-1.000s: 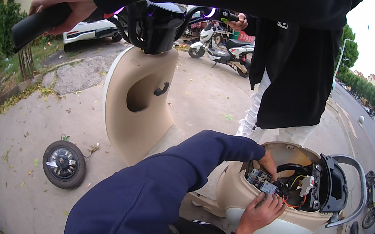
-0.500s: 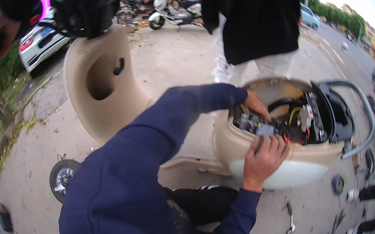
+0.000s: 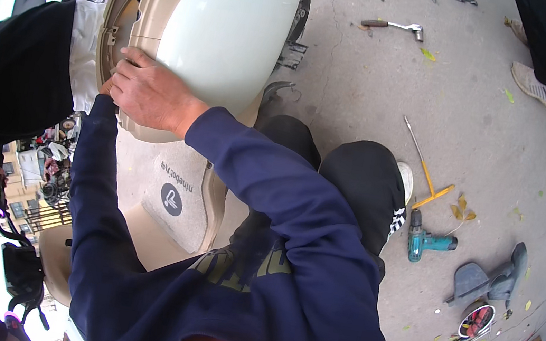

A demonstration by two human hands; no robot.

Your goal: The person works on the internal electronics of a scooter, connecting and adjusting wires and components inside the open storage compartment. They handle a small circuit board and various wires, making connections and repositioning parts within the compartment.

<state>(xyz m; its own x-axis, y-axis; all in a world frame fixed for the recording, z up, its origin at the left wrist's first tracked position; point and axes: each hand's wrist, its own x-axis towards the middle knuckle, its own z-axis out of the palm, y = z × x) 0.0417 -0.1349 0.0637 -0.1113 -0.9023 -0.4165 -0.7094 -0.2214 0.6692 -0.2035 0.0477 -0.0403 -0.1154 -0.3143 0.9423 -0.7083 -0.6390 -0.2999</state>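
Fingers (image 3: 137, 57) of the right hand (image 3: 158, 94) are bent and close together, curled over the near end of the scooter (image 3: 163, 8)'s open bay (image 3: 124, 18); whether they pinch anything is hidden. With 12 at the top of the view, they point toward 10 o'clock, the index lying against the rim (image 3: 138, 29). The left hand (image 3: 107, 86) sits just off at 8 o'clock, mostly covered by the right, so how far its fingers are open, and what they hold, I cannot tell. From the right fingers the bay stretches toward 12, and the pale panel (image 3: 236, 33) lies at 2, making the right the nearer hand to that panel. Bent somewhat by the lens, the scooter's long axis runs from 1 o'clock, its rear end, to 7, its handlebars (image 3: 22, 264). Its shell is cream, the panel smooth, glossy, oval and faintly green, cut off by the top of the view. A notched edge borders the dark bay; at 5 o'clock is a grey, speckled foot mat (image 3: 146, 177) bearing a dark disc.
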